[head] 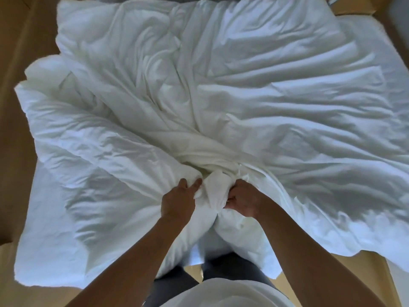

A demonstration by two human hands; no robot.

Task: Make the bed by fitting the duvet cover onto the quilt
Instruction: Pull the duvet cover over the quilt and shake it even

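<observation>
- The bare left hand [177, 201] and the bare right hand [242, 201] are showing no rings, no gloves and no watch.
- Both forearms are showing uncovered along their whole visible length, with no sleeve, cuff or strap on them.
- The person is wearing a plain white, soft-looking top [223, 292], which is filling the bottom edge of the view as a rounded, unmarked mass of cloth.
- The person is wearing dark grey trousers [230, 270], smooth and unpatterned, which are showing as two legs just above the white top.
</observation>
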